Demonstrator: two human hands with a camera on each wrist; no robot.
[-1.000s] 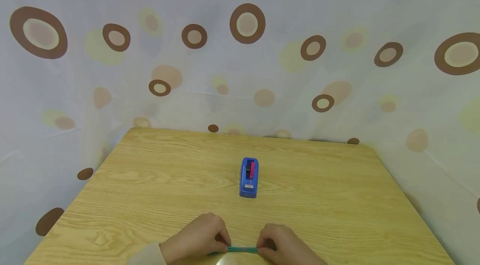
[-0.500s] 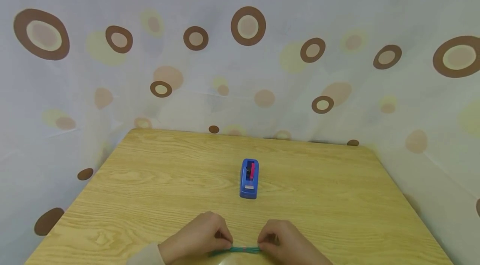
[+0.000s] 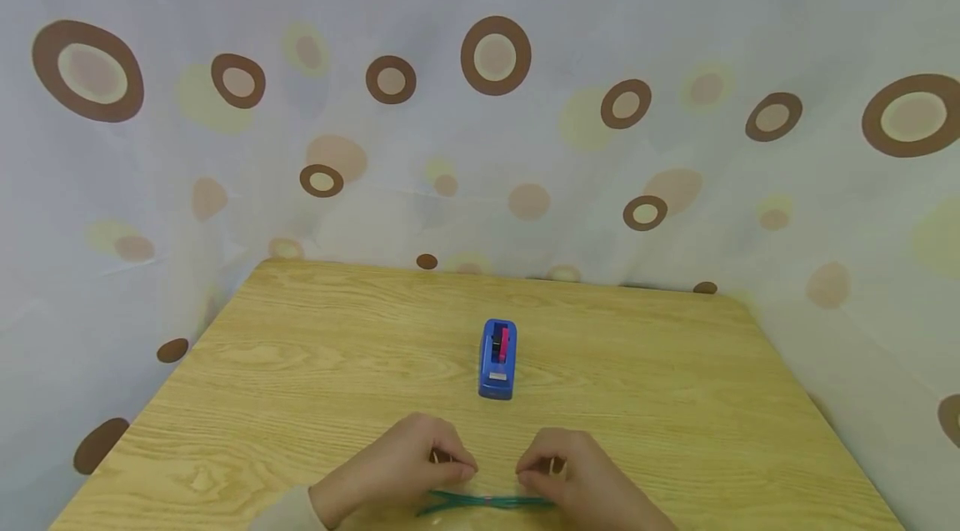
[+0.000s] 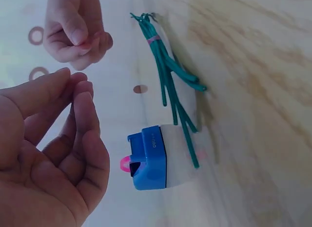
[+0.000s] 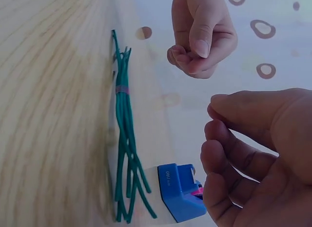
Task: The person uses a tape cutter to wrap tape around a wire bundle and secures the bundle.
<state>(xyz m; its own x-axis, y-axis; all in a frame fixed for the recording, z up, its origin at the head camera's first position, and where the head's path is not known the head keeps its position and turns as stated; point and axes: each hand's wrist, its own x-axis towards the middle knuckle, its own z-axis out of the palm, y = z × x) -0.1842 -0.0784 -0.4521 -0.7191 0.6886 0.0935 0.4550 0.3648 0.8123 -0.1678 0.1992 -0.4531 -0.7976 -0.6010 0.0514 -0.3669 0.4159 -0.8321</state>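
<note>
A bundle of thin green sticks (image 3: 487, 501), bound at the middle with a narrow pinkish band (image 5: 122, 89), lies on the table near its front edge, its ends splayed. My left hand (image 3: 416, 464) hovers just beyond its left part, fingers loosely curled with nothing between them. Facing it, my right hand (image 3: 581, 477) is held the same way near the right part and hides that end in the head view. Both wrist views show a gap between the bundle and the fingertips. A blue tape dispenser (image 3: 497, 385) with a pink core stands farther back.
The wood-grain table (image 3: 322, 331) narrows toward the back. A pale curtain (image 3: 420, 122) with brown and beige circles hangs behind it and along both sides.
Both hands have let go of the green bundle and lifted slightly away from it toward the back. More of the bundle now shows, with its left ends splayed.
</note>
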